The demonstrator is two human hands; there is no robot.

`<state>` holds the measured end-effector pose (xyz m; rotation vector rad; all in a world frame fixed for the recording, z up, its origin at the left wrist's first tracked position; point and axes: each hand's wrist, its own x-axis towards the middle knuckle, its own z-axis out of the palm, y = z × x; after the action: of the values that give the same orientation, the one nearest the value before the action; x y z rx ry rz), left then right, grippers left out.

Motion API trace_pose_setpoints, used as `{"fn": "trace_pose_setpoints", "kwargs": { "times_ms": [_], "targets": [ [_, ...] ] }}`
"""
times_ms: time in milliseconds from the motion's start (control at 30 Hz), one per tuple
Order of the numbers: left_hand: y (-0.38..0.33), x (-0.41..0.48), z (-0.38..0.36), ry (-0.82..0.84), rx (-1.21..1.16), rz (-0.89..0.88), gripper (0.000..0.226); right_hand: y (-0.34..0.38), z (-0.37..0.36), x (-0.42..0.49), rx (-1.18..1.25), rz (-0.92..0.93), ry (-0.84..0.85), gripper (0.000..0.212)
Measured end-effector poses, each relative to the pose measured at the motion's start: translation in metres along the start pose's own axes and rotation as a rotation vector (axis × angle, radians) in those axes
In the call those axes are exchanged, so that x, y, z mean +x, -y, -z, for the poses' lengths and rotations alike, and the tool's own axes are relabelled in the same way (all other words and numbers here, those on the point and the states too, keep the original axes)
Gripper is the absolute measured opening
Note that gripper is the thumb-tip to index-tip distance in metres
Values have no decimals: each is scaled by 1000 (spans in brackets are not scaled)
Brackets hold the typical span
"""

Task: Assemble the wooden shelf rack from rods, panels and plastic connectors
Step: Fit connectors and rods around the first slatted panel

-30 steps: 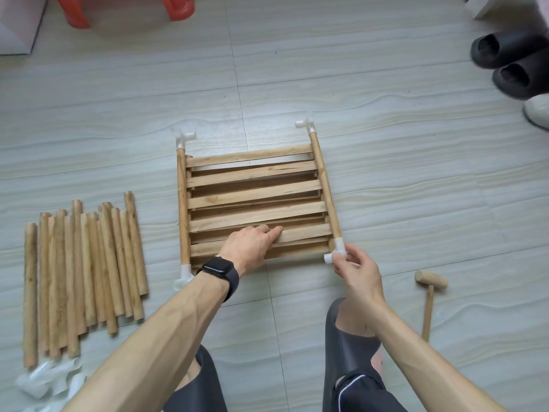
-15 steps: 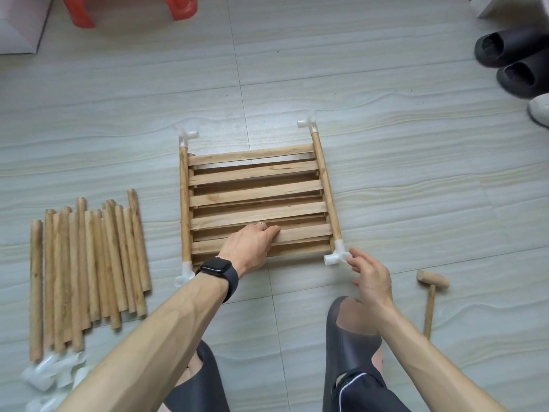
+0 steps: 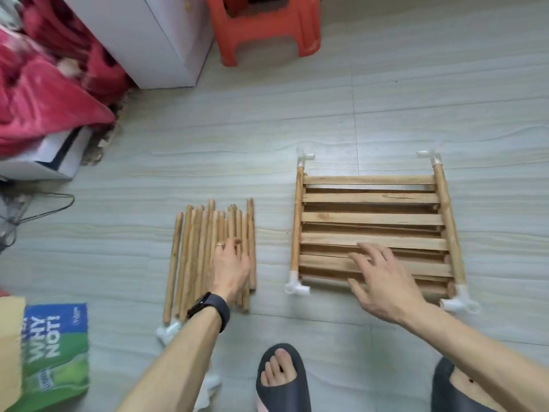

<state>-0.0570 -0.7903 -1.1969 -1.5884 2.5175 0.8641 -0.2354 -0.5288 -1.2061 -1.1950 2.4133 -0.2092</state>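
Rods (image 3: 205,254) bare matt wood; connectors (image 3: 297,288) glossy white plastic.

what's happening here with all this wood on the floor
A person is putting together a wooden rack on the floor. Their left hand rests on a pile of loose rods, fingers fairly straight, not gripping one. The right hand is spread open over the slatted panels, which lie between two side rods with white plastic connectors at the four corners.

Flat on floor (image 3: 386,114), slatted wooden panel (image 3: 371,218) between two side rods (image 3: 297,221), white connectors (image 3: 295,288) capping all four ends. Leftward, loose rods (image 3: 205,254) piled parallel (spare connectors (image 3: 167,330) at near end).
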Motion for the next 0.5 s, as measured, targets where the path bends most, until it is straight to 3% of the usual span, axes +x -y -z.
{"fn": "trace_pose_setpoints", "kwargs": {
  "times_ms": [100,267,400,500],
  "targets": [
    [43,3,2,-3,7,247,45,11,-16,17,-179,130,141,69],
    [87,19,15,-65,72,450,54,7,-32,29,-350,194,264,83],
    [116,28,16,12,158,456,49,-3,-35,27,-432,212,268,87],
    [125,37,17,-106,90,493,40,0,-36,25,-458,202,293,99]
  ]
}}
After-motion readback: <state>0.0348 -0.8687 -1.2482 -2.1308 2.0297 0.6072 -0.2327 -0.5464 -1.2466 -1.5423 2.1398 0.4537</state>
